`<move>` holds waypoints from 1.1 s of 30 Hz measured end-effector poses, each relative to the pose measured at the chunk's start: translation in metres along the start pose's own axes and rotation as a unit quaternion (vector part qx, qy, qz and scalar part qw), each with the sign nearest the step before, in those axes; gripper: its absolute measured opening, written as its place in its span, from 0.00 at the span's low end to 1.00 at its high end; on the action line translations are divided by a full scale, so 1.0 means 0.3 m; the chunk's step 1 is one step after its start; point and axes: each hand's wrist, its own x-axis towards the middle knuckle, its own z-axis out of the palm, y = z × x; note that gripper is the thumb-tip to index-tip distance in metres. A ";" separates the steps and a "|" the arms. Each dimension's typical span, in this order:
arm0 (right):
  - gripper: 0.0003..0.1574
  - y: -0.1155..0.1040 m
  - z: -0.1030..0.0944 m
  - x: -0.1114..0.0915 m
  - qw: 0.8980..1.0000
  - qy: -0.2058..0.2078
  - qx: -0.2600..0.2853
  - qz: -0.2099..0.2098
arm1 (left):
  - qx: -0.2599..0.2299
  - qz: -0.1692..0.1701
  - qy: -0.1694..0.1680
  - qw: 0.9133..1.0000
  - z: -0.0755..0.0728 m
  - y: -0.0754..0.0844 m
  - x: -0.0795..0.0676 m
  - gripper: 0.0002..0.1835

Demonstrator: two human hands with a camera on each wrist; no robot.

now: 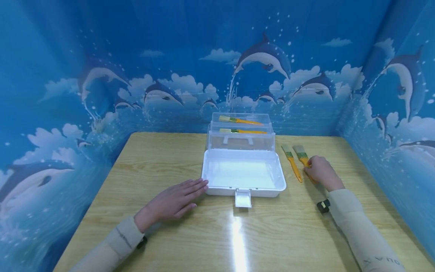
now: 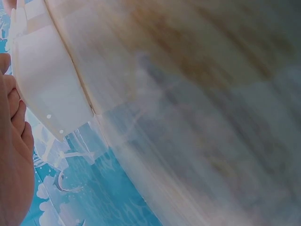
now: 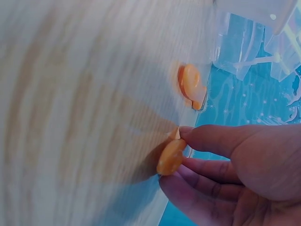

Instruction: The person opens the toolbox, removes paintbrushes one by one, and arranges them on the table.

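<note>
A white plastic box [image 1: 244,170] stands open on the table, its clear lid raised at the back and its front latch [image 1: 243,198] hanging down. My left hand [image 1: 175,198] lies with straight fingers, fingertips at the box's front left corner; the left wrist view shows that hand [image 2: 16,155] beside the white wall. My right hand [image 1: 323,172] pinches the orange handle of a wide paintbrush [image 1: 301,152], bristles pointing away. Thumb and fingers sit about the handle end [image 3: 170,157] in the right wrist view. A narrower paintbrush [image 1: 292,164] lies between it and the box.
Two more paintbrushes, an upper one [image 1: 239,120] and a lower one [image 1: 242,131], lie in the clear lid section [image 1: 241,143]. The wooden table [image 1: 153,162] is bordered at the back and sides by a blue dolphin-print curtain [image 1: 190,98].
</note>
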 end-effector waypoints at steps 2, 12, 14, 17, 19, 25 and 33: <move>0.19 -0.001 0.000 0.000 1.000 -0.001 0.000 0.003 | -0.001 0.000 0.000 1.000 0.001 0.000 0.000 0.32; 0.21 0.006 0.004 0.007 1.000 -0.007 -0.002 0.019 | 0.001 0.002 0.002 1.000 0.004 -0.003 -0.001 0.32; 0.21 0.007 0.005 0.007 1.000 -0.009 0.002 0.018 | 0.002 0.003 0.003 1.000 0.003 -0.003 -0.001 0.32; 0.20 0.011 0.007 0.009 1.000 -0.010 0.005 0.014 | 0.000 0.002 0.002 1.000 0.001 -0.001 -0.001 0.32; 0.21 0.013 0.007 0.009 1.000 -0.012 0.004 0.010 | -0.001 0.001 0.001 1.000 0.000 -0.001 -0.001 0.32; 0.32 0.014 -0.001 0.002 0.999 -0.020 -0.020 0.020 | -0.006 0.000 -0.003 1.000 -0.001 -0.001 -0.001 0.32; 0.45 0.012 -0.029 -0.013 0.999 -0.017 -0.029 0.022 | -0.012 -0.004 -0.008 1.000 -0.001 -0.002 0.000 0.32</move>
